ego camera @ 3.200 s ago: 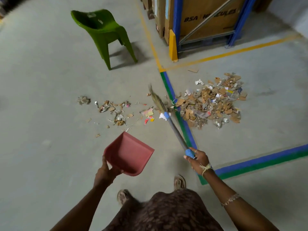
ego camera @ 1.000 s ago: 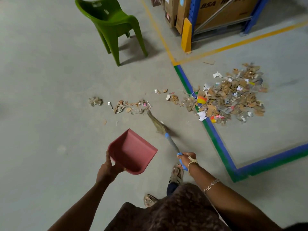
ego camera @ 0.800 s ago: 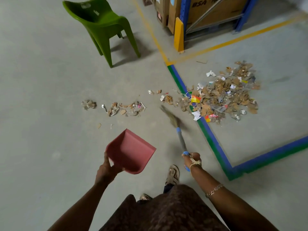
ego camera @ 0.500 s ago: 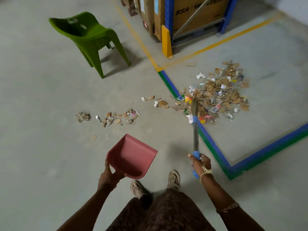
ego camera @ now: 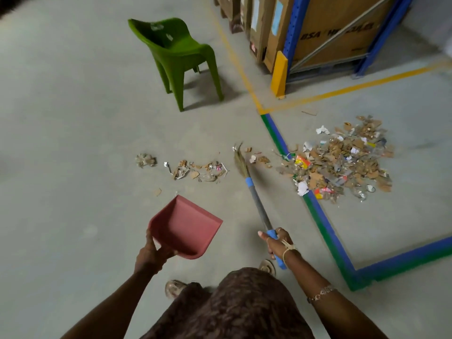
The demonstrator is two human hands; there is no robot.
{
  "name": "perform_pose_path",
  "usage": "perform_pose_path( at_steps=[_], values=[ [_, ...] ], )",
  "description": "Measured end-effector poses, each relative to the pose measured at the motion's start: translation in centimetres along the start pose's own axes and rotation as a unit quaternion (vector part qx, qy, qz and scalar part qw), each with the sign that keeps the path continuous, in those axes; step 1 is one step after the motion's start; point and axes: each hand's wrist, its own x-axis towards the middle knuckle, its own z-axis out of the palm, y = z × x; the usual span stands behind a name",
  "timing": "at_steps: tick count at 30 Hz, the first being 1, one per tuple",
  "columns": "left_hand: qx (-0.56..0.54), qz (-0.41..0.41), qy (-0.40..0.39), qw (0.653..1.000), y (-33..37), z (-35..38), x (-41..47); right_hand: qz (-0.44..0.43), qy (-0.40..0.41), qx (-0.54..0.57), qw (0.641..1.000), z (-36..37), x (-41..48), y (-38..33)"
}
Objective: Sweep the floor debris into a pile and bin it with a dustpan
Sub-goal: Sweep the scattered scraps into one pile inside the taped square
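swung back left off the big pile [ego camera: 342, 160], my broom [ego camera: 259, 209] sets its bristles between that and the loose scraps [ego camera: 198, 168]. i'm still gathering. my right hand [ego camera: 277, 243] curls round the broom's end; my left hand [ego camera: 151, 253] grips the dustpan [ego camera: 186, 226], held up. next i must reach past the scraps and drag them right.

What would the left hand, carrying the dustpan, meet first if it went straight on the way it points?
Probably the right end of the small scrap trail, beside the bristles of the broom. The left hand holds the dustpan above the floor, so depth is uncertain.
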Motion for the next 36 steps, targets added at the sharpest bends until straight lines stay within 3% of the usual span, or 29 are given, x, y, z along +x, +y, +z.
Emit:
perform_pose_path(
  at_steps=[13, 19, 23, 29, 36],
  values=[
    [-0.034, -0.016, 0.054, 0.998, -20.4, -14.7, 4.8, -0.059, -0.084, -0.093, 0.99, 26.5, -1.1, -7.4],
    [-0.058, -0.075, 0.075, 0.993, -26.6, -20.5, 6.6, -0.032, -0.159, -0.127, 0.979, 36.1, -2.3, -11.8],
    [-0.066, -0.094, 0.078, 0.99, -27.1, -24.2, 8.1, 0.025, -0.181, -0.154, 0.971, 40.5, -1.6, -14.0],
    [-0.052, -0.079, 0.065, 0.993, -26.5, -27.6, 12.1, 0.131, -0.134, -0.117, 0.975, 42.1, 2.9, -12.4],
    [-0.033, -0.02, 0.012, 0.999, -24.3, -29.1, 18.1, 0.147, 0.055, -0.018, 0.987, 35.7, 2.7, -7.2]
  ],
)
